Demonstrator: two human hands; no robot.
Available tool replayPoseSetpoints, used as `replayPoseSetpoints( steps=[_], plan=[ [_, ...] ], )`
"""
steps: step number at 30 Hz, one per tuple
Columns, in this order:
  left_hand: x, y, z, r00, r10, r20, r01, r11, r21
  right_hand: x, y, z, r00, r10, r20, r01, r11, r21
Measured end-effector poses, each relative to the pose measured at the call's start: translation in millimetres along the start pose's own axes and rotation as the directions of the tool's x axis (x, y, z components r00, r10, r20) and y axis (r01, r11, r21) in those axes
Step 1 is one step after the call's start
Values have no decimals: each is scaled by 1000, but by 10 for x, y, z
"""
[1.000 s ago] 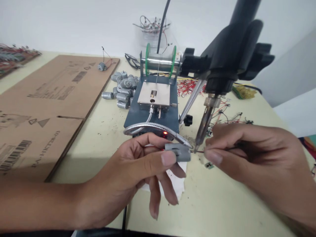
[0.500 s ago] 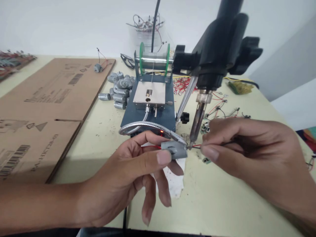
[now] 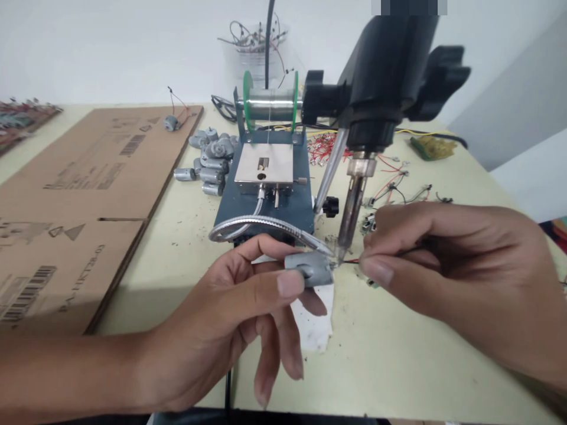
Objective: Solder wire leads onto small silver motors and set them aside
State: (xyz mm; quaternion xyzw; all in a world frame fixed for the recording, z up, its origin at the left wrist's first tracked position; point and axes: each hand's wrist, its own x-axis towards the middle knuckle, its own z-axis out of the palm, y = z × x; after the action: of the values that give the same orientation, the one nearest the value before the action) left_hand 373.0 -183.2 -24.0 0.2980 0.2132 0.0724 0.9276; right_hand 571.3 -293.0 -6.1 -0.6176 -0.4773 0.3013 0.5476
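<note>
My left hand grips a small grey DC motor between thumb and fingers. My right hand pinches a thin red wire against the motor's end. A soldering iron, clamped in a black overhead holder, points down with its tip at that end. The bright tip of a flexible metal solder feed tube also reaches that spot. The joint itself is partly hidden by my fingers and the tools.
A blue solder feeder base carries a green-flanged solder spool. Several loose motors lie behind it. Flattened cardboard covers the table's left side. Wired parts are scattered right, and white paper lies under my hands.
The whole scene has drifted slightly left and up in view as my head moved. Both hands still hold the motor and wire at the iron tip.
</note>
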Motion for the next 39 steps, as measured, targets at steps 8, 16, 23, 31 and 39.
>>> replayPoseSetpoints(
  steps=[8,16,23,31,39],
  plan=[
    [11,-50,-18,1000,9,-28,-9,1000,-4,15,38,6,1000,-24,-6,24,999,-27],
    [-4,-24,-10,998,14,-57,-13,1000,21,8,30,8,1000,-4,-16,2,997,-71],
    [3,-6,-10,998,34,-51,-33,999,15,24,11,7,1000,10,-2,-10,1000,-9],
    [15,9,-12,1000,15,-6,-15,1000,19,-6,19,5,999,-34,-12,34,999,-32],
    [26,22,6,999,19,-27,-19,1000,15,2,20,12,999,-32,3,32,999,-22]
  ],
)
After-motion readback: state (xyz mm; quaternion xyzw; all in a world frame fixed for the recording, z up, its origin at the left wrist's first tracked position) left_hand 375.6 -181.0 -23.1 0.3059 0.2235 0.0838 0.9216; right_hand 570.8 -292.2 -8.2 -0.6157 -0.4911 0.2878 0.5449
